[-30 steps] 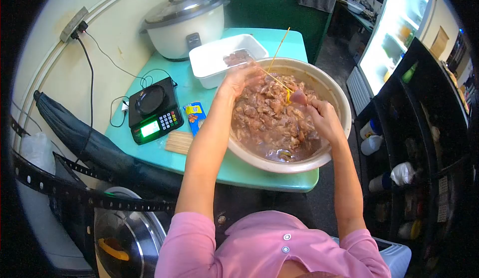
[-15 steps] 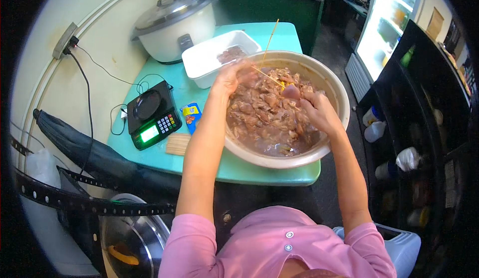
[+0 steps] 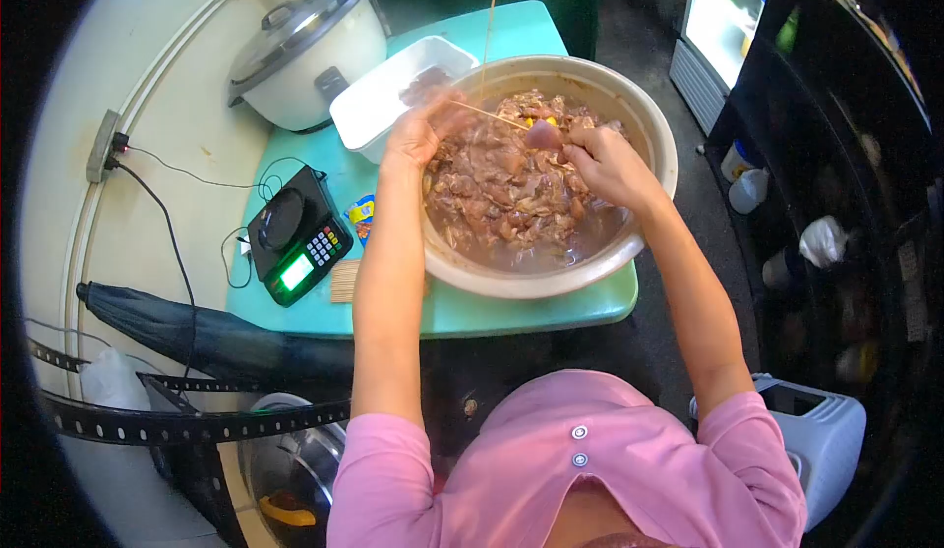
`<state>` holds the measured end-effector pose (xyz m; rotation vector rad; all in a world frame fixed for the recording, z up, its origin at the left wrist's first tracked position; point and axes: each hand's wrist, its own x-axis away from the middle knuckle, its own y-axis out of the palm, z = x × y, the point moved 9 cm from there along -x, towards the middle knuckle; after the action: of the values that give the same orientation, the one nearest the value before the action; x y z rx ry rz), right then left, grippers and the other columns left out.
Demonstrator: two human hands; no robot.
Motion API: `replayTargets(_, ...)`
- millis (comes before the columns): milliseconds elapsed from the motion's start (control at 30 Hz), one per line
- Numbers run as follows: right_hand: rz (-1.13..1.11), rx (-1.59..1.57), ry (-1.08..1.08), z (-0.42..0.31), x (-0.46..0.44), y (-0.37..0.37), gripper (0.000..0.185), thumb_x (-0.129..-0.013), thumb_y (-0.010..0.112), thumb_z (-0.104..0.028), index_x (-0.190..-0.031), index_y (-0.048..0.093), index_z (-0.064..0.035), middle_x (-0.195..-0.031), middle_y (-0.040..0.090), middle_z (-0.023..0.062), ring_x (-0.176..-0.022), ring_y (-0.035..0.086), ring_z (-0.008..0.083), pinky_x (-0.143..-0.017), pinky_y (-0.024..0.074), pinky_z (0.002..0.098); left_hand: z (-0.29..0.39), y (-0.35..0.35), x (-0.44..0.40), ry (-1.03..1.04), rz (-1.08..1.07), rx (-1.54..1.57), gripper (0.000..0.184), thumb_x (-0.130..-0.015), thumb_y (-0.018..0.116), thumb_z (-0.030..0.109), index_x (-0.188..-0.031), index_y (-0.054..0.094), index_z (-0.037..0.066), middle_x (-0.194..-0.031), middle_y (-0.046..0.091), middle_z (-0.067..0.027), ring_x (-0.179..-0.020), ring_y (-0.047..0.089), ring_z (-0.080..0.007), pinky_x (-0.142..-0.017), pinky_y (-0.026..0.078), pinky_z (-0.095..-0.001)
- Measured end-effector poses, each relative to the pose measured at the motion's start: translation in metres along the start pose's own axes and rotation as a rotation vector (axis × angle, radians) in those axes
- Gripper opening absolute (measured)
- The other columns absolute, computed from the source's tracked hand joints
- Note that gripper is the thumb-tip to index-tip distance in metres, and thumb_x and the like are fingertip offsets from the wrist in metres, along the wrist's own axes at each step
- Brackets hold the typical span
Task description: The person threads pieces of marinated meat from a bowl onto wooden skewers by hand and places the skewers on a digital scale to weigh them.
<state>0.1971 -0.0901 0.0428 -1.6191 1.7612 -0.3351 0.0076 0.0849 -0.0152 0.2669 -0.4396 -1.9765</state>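
Over the large round beige bowl [image 3: 551,286] on the turquoise counter [image 3: 531,29], a small pinkish-brown piece of meat [image 3: 544,135] is pinched in the grip of the right hand [image 3: 612,167], fingers together. The thin pale wooden skewer [image 3: 492,115] is slanted across the bowl's far left part, its long axis pointed down and rightward at the piece. Its rear end is met by the left hand [image 3: 421,130], the nearer one to that end; whether that grip is closed cannot be told through the blur. Beside the bowl's far left rim, a white rectangular plastic tub [image 3: 366,120] is set.
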Motion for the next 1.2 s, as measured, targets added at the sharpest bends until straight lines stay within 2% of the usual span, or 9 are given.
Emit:
replayTargets(67,-0.003,-0.016,0.003,0.003,0.000,0.001,0.022,-0.078,0.048,-0.013,-0.077,0.063,0.0022,-0.075,0.061,0.0244,-0.076,0.060,0.0370,-0.072,0.0454,0.0441,-0.003,-0.001,0.000,-0.020,0.025,0.003,0.023,-0.086,0.058,0.010,-0.107,0.055,0.001,-0.107,0.061,-0.0130,-0.104,0.059,-0.0248,-0.086,0.052,-0.0336)
replayTargets(233,-0.029,0.055,0.032,0.016,-0.002,0.007,0.025,-0.078,0.048,-0.016,-0.085,0.065,0.0003,-0.079,0.062,0.0249,-0.079,0.061,0.0378,-0.075,0.0450,0.0450,-0.003,-0.001,0.001,-0.015,0.086,0.022,0.023,-0.090,0.051,0.012,-0.109,0.052,-0.002,-0.112,0.058,-0.0169,-0.106,0.058,-0.0284,-0.087,0.051,-0.0373)
replayTargets(433,-0.026,0.038,0.035,0.017,-0.002,0.006,0.026,-0.078,0.048,-0.016,-0.089,0.065,-0.0001,-0.083,0.061,0.0264,-0.083,0.060,0.0383,-0.078,0.0446,0.0452,-0.005,0.003,-0.003,-0.038,0.002,0.113,0.025,-0.093,0.046,0.015,-0.110,0.051,-0.003,-0.112,0.058,-0.0187,-0.107,0.057,-0.0293,-0.088,0.051,-0.0390)
replayTargets(567,-0.031,0.061,0.013,0.014,-0.003,0.007,0.027,-0.078,0.048,-0.016,-0.090,0.065,-0.0005,-0.083,0.061,0.0265,-0.084,0.060,0.0384,-0.079,0.0446,0.0449,-0.003,0.008,-0.001,-0.038,-0.003,0.180,0.025,-0.093,0.047,0.012,-0.112,0.049,-0.003,-0.113,0.057,-0.0194,-0.107,0.057,-0.0296,-0.088,0.051,-0.0393)
replayTargets(633,-0.034,0.044,0.023,0.015,-0.003,0.007,0.027,-0.078,0.047,-0.016,-0.092,0.065,-0.0005,-0.083,0.061,0.0268,-0.084,0.060,0.0386,-0.079,0.0444,0.0452,0.001,0.006,0.001,0.019,0.047,0.063,0.025,-0.092,0.048,0.009,-0.113,0.048,-0.003,-0.113,0.057,-0.0197,-0.108,0.056,-0.0296,-0.088,0.052,-0.0392)
replayTargets(867,-0.038,0.017,0.026,0.015,-0.003,0.010,0.026,-0.080,0.048,-0.015,-0.093,0.064,0.0000,-0.081,0.061,0.0265,-0.081,0.060,0.0389,-0.077,0.0452,0.0443,0.006,0.011,0.001,0.053,-0.016,0.055,0.026,-0.091,0.048,0.008,-0.115,0.047,-0.002,-0.115,0.056,-0.0192,-0.109,0.055,-0.0302,-0.089,0.051,-0.0395)
replayTargets(933,-0.020,0.029,-0.007,0.014,-0.004,0.009,0.026,-0.081,0.047,-0.015,-0.095,0.064,-0.0003,-0.080,0.061,0.0263,-0.080,0.060,0.0389,-0.075,0.0457,0.0436,0.004,0.020,0.002,0.019,-0.139,0.186,0.027,-0.085,0.061,0.013,-0.108,0.052,0.003,-0.108,0.060,-0.0167,-0.101,0.059,-0.0283,-0.083,0.054,-0.0417)
replayTargets(1200,-0.013,-0.003,-0.018,0.010,-0.003,0.007,0.024,-0.081,0.049,-0.014,-0.093,0.064,0.0003,-0.082,0.061,0.0256,-0.080,0.061,0.0385,-0.075,0.0457,0.0431,0.009,0.022,0.005,0.036,-0.147,0.244,0.025,-0.087,0.056,0.010,-0.110,0.050,0.003,-0.107,0.059,-0.0193,-0.102,0.058,-0.0339,-0.083,0.054,-0.0437)
